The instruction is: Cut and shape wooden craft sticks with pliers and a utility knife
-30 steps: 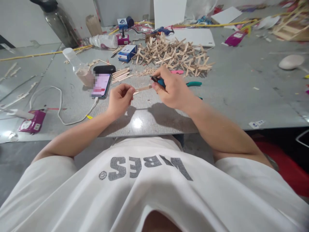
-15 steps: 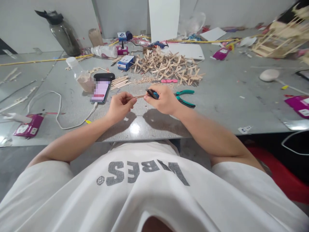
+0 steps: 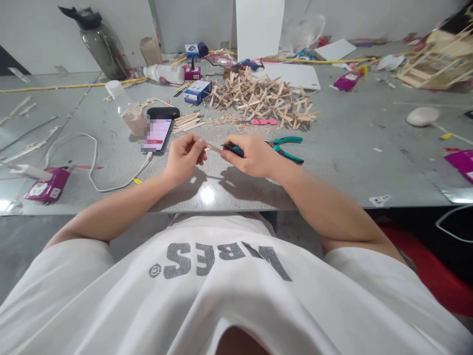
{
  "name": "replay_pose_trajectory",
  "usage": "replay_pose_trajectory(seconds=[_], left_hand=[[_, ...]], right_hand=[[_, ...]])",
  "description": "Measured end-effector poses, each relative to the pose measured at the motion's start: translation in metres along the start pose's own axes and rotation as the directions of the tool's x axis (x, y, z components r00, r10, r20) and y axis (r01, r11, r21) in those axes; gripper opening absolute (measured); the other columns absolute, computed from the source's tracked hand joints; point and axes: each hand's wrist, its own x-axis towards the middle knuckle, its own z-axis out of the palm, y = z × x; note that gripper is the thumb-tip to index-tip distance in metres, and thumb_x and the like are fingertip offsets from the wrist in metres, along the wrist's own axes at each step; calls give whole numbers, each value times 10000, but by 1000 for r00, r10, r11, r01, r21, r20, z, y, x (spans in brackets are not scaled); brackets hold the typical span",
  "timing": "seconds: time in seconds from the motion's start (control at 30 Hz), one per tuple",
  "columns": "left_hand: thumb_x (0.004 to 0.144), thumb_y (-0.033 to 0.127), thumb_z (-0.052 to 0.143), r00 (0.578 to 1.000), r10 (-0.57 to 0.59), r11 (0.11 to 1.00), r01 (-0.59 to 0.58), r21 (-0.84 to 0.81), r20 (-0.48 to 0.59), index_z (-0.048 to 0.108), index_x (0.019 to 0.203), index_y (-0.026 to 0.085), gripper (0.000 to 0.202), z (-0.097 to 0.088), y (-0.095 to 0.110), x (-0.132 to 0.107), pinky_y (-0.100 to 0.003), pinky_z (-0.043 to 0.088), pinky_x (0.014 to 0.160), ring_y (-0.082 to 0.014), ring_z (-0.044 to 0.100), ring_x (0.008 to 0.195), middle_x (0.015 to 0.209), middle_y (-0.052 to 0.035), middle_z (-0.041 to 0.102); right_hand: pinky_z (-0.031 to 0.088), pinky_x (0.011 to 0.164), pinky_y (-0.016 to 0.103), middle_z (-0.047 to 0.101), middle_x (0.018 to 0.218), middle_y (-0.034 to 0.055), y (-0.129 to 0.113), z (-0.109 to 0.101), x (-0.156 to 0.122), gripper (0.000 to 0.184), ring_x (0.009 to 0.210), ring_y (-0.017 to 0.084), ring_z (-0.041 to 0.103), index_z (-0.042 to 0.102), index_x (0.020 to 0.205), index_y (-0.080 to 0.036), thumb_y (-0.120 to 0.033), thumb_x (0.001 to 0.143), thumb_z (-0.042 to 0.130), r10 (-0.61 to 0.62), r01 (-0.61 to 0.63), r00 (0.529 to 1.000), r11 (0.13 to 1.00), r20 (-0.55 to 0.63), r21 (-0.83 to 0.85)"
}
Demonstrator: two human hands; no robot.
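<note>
Thumb and fingers of my left hand [image 3: 184, 157] pinch one end of a thin wooden craft stick [image 3: 213, 148]. My right hand [image 3: 254, 155] is wrapped round a dark utility knife [image 3: 234, 150] with a bit of blue on it. The knife's front end lies close to the stick, and my right thumb is at the stick's other end. I cannot tell whether the blade touches the wood. Both hands are above the grey table. Just right of my right hand, teal-handled pliers [image 3: 288, 148] lie with their jaws partly hidden behind it.
A heap of craft sticks [image 3: 258, 98] lies beyond my hands, with a pink-handled cutter [image 3: 263, 122] before it. Left are a short row of sticks [image 3: 186, 122], a phone [image 3: 161, 135] on a white cable [image 3: 96, 162], and a tilted bottle [image 3: 127, 111]. A wooden model [image 3: 436, 61] stands far right.
The stick has turned from nearly level to slanting down toward my right hand. My left hand has tilted up slightly. The whole view has shifted a little.
</note>
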Motion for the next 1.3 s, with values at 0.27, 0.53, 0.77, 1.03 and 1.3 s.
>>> replay_pose_trajectory(seconds=[0.27,0.53,0.77,1.03,1.3], left_hand=[[1031,282,759,1000,31,990,-31,134,2,675,777,198,280,0,-1,-6,-164,458,489,-72,598,480,601,10,696],[1019,272,735,999,47,984,-45,175,-7,659,769,202,271,3,1,-11,-164,447,484,-79,607,482,599,10,701],[994,423,811,996,81,992,-76,97,-43,679,763,203,345,5,2,-12,-167,449,467,-72,590,462,584,16,686],[885,840,879,999,26,999,-27,-37,-28,733,857,202,655,6,-1,-10,-204,539,517,-88,633,534,700,-3,754],[753,787,1018,998,-2,985,14,-170,70,722,796,175,681,16,-6,-17,-205,565,490,-44,633,506,995,-77,856]], right_hand=[[285,711,360,671,792,54,-12,11,-9,301,691,222,497,671,1255,-202,-386,1127,470,-30,43,998,967,53,-249],[257,703,375,705,841,96,-22,22,-11,303,685,225,493,683,1131,-205,-389,1157,444,66,-43,995,958,72,-283],[279,701,373,657,796,75,-16,22,-8,312,690,221,484,614,1025,-225,-453,1155,446,19,-12,999,980,33,-198],[304,704,374,653,812,65,-18,25,-11,253,686,212,483,583,1038,-233,-425,1144,456,20,-22,1000,988,-14,-152],[387,735,354,693,852,60,-19,32,-11,236,719,205,547,576,1024,-237,-419,1127,469,17,-17,1000,1000,-18,13]])
